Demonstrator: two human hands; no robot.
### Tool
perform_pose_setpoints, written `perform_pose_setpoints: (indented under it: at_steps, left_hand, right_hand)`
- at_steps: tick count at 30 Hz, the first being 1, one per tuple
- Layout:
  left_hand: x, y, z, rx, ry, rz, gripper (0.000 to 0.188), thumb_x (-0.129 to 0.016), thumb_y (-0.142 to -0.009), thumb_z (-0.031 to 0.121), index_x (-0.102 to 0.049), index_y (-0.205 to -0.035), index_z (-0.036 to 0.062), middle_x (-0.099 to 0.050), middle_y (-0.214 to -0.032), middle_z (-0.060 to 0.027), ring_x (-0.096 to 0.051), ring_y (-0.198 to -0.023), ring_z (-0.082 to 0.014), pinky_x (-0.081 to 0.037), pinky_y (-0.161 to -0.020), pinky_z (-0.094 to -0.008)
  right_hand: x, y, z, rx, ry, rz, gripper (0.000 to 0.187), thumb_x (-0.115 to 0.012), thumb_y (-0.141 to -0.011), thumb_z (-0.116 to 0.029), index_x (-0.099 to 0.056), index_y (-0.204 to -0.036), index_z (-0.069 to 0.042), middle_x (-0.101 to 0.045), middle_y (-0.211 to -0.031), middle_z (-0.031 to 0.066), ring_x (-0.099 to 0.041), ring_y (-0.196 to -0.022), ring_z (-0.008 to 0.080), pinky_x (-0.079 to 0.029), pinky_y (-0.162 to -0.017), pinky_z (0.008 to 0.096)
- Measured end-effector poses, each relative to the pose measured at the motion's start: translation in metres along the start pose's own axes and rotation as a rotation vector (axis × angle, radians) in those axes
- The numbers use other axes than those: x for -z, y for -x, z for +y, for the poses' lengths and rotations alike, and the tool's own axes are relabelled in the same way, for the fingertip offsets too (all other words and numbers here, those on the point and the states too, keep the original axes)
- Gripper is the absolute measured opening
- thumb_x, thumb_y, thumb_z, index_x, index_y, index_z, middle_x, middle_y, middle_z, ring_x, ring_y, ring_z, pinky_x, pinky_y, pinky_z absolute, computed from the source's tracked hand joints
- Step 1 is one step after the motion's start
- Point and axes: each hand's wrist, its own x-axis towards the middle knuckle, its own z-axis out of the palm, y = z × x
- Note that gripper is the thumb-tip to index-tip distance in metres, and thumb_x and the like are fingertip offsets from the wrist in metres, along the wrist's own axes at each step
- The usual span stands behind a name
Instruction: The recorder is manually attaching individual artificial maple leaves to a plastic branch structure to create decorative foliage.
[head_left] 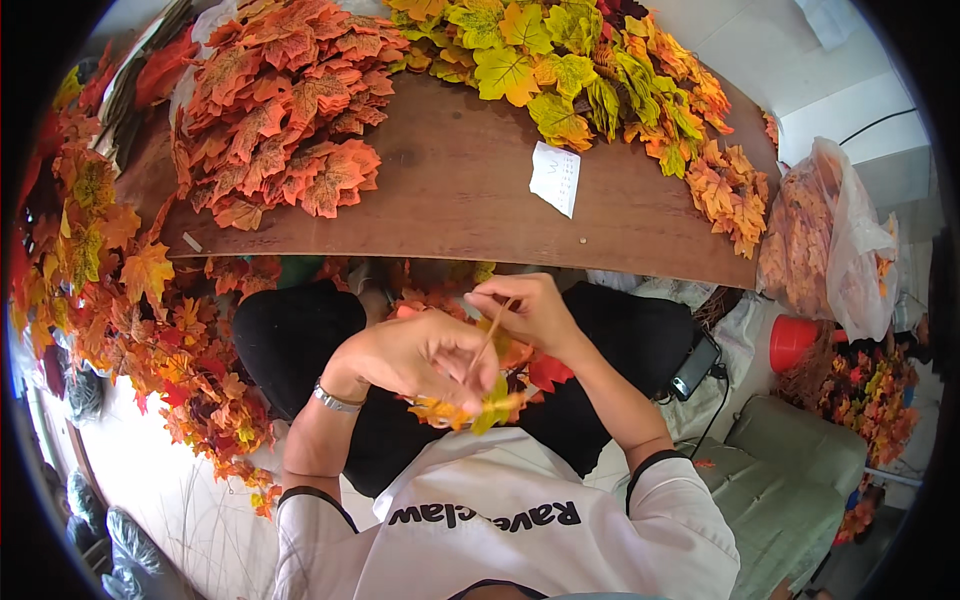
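Above my lap, my left hand point(425, 358) is closed, its fingers curled round the lower part of a thin brown stem point(495, 335). The upper part of that stem sits in the pinch of my right hand point(535, 315). Just below my left fingers shows a yellow-green artificial leaf point(491, 408), beside smaller orange leaves; whether these hang from the same stem, I cannot tell. Behind and between my hands, a red artificial leaf point(548, 371) and more orange ones lie over my lap, partly hidden by my hands.
A brown wooden table point(440, 170) stands ahead, bearing a pile of orange-red leaves point(290, 110), yellow-green leaves point(510, 75) and a paper slip point(555, 179). Leaf garlands point(190, 350) hang at left. To the right are a clear bag point(830, 240), a red bucket point(792, 343) and a green seat point(770, 480).
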Motion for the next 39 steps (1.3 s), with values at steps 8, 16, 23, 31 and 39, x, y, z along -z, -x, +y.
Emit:
perform_pose_setpoints:
  at_steps: [8, 16, 23, 31, 39]
  left_hand:
    - [0.007, 0.003, 0.003, 0.042, -0.102, 0.712, 0.021, -0.06, -0.079, 0.0, -0.057, -0.1, -0.003, -0.061, -0.072, -0.0027, -0.057, -0.059, -0.0054, -0.046, -0.053, -0.0166]
    - [0.009, -0.004, -0.005, -0.115, -0.254, 0.833, 0.019, -0.06, -0.078, -0.002, -0.059, -0.097, -0.0024, -0.061, -0.074, -0.0025, -0.058, -0.064, -0.0056, -0.05, -0.06, -0.0194]
    - [0.004, 0.013, 0.016, -0.007, 0.239, 0.217, 0.018, -0.063, -0.076, -0.003, -0.06, -0.093, -0.0041, -0.064, -0.077, -0.0091, -0.062, -0.064, -0.0123, -0.052, -0.06, -0.0235]
    - [0.003, -0.011, -0.009, -0.317, 0.792, 0.188, 0.021, -0.061, -0.077, -0.003, -0.054, -0.097, -0.0026, -0.063, -0.078, -0.0147, -0.064, -0.065, -0.0186, -0.054, -0.059, -0.0264]
    - [0.011, -0.006, -0.003, -0.19, 0.736, 0.263, 0.016, -0.061, -0.079, 0.003, -0.053, -0.092, -0.0019, -0.062, -0.076, -0.0127, -0.063, -0.064, -0.0196, -0.053, -0.057, -0.0302]
  right_hand:
    - [0.02, -0.003, 0.006, -0.275, -0.273, 0.128, 0.016, -0.058, -0.084, -0.013, -0.064, -0.082, 0.002, -0.04, -0.056, -0.0073, -0.033, -0.053, 0.0014, -0.027, -0.046, 0.0188]
    - [0.058, -0.011, -0.02, -0.18, -0.291, 0.335, 0.024, -0.057, -0.087, -0.021, -0.064, -0.085, 0.001, -0.041, -0.054, -0.0071, -0.031, -0.047, -0.0001, -0.02, -0.042, 0.0175]
    - [0.05, -0.022, -0.019, -0.123, -0.087, 0.217, 0.021, -0.056, -0.086, -0.02, -0.065, -0.081, -0.002, -0.05, -0.06, -0.0055, -0.039, -0.05, 0.0017, -0.031, -0.045, 0.0178]
    - [0.052, -0.059, -0.026, 0.106, 0.071, -0.856, 0.037, -0.07, -0.069, -0.013, -0.059, -0.104, -0.005, -0.058, -0.105, 0.0072, -0.054, -0.096, 0.0146, -0.045, -0.077, 0.0262]
    - [0.229, -0.158, 0.01, -0.041, -0.166, 0.019, 0.02, -0.059, -0.081, -0.017, -0.06, -0.09, 0.001, -0.061, -0.082, 0.0057, -0.059, -0.071, 0.0138, -0.048, -0.064, 0.0271]
